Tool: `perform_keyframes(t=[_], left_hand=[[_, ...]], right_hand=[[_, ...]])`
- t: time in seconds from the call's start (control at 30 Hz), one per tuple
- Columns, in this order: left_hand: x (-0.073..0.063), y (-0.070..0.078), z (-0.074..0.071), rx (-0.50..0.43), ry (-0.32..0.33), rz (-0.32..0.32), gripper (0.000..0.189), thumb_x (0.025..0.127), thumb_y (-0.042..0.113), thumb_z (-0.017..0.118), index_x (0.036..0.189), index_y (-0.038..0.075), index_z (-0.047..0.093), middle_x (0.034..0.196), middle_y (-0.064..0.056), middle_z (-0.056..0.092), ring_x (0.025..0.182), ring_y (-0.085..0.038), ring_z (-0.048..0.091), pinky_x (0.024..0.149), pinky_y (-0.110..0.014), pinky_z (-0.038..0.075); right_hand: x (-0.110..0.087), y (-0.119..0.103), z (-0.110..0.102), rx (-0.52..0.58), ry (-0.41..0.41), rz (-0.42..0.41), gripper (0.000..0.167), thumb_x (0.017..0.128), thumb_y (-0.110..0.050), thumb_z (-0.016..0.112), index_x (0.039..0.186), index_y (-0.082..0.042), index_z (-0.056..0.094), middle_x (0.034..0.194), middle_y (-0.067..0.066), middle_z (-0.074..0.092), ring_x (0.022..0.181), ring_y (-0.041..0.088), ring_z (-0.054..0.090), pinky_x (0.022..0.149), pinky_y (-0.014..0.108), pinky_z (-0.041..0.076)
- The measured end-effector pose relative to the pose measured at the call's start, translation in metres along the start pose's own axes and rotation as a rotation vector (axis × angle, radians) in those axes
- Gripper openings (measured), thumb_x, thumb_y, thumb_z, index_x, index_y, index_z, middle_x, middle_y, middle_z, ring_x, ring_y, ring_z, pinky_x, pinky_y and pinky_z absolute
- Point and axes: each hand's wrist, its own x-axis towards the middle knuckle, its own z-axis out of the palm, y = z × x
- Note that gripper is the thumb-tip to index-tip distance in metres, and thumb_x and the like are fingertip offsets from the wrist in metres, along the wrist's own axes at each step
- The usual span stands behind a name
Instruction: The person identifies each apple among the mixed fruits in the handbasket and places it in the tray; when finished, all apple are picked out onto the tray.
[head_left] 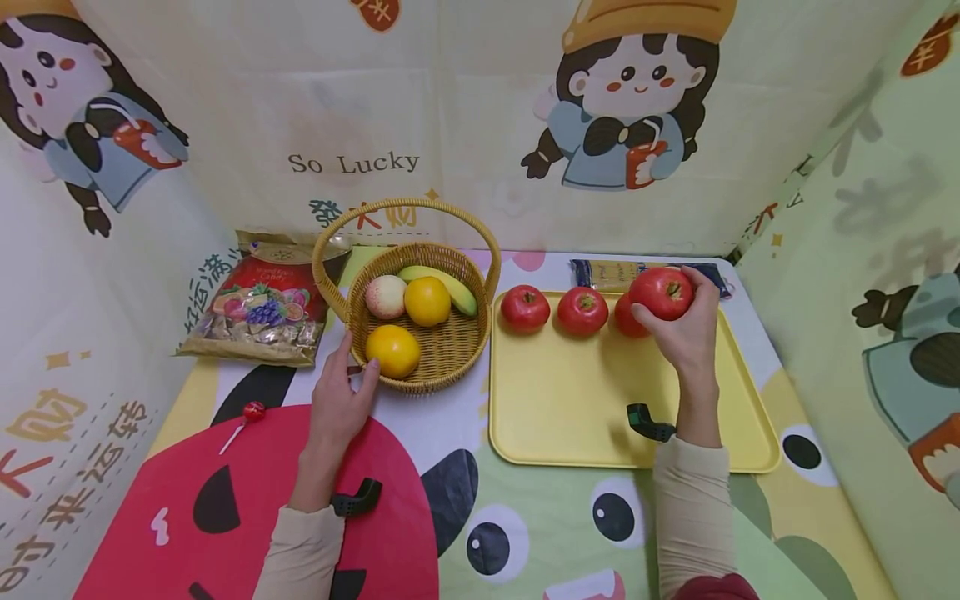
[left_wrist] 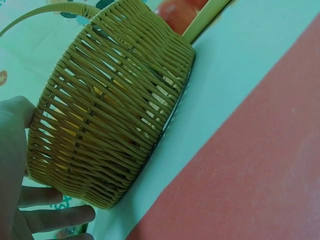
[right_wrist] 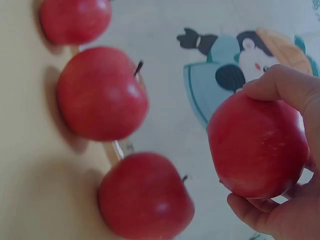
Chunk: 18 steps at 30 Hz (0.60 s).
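My right hand (head_left: 686, 329) grips a red apple (right_wrist: 257, 145) between thumb and fingers, above the back right of a yellow tray (head_left: 562, 417). Three more apples line the tray's back edge: one at the left (head_left: 525, 309), one in the middle (head_left: 582, 312), and a third (right_wrist: 145, 197) partly hidden in the head view by the held apple. At the wicker basket (head_left: 427, 385), my left hand (head_left: 341, 400) touches the near-left rim, its fingers mostly straight. Inside the basket lie a peach (head_left: 386, 297), a banana (head_left: 459, 292), a rear orange (head_left: 427, 301) and a front orange (head_left: 393, 351).
A red and gold candy bag (head_left: 266, 300) leans at the back left. Nearer the front lies a red lollipop (head_left: 253, 411). Behind the tray is a blue and gold packet (head_left: 603, 273). The basket's tall handle (head_left: 408, 202) arches up, and printed cloth walls enclose the table.
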Motion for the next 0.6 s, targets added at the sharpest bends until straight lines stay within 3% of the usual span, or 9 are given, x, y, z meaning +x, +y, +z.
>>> perform_keyframes(t=[0.27,0.6], left_hand=[[0.000,0.000,0.000,0.002,-0.001,-0.004,0.073,0.100,0.049,0.050,0.160,0.016,0.025,0.153,-0.019,0.044,0.114,-0.036,0.062,0.104,-0.059,0.047],[0.000,0.001,-0.001,0.005,-0.003,-0.008,0.075,0.100,0.051,0.050,0.160,0.016,0.025,0.153,-0.019,0.044,0.114,-0.035,0.062,0.104,-0.058,0.048]], right_hand=[[0.010,0.019,-0.010,-0.008,0.113,0.087,0.084,0.082,-0.033,0.077,0.153,-0.033,0.033,0.157,0.002,0.032,0.144,0.020,0.034,0.112,0.051,0.045],[0.020,0.046,-0.021,0.042,0.174,0.294,0.091,0.085,-0.032,0.076,0.155,-0.031,0.018,0.163,-0.005,0.028,0.151,0.015,0.027,0.117,0.041,0.041]])
